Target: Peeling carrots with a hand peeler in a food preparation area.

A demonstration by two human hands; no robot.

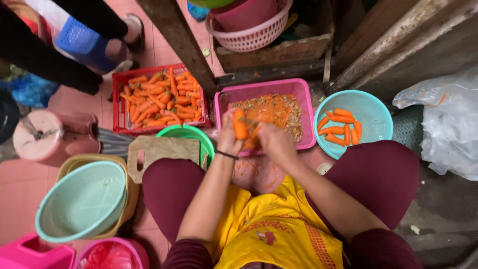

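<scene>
My left hand [228, 139] holds an orange carrot [240, 124] upright over a pink tray [264, 88] full of carrot peelings. A dark band circles that wrist. My right hand [275, 141] is closed beside the carrot, gripping what looks like a peeler; the tool itself is mostly hidden. A red crate [119, 102] of unpeeled carrots stands to the left. On the right, a turquoise bowl [374, 110] holds several peeled carrots.
A green bowl [190, 133] and wooden cutting board [162, 151] lie by my left knee. Stacked pale green and yellow basins [82, 199] sit at lower left. Another person's legs [55, 55] stand at top left. A clear plastic bag [443, 124] lies at right.
</scene>
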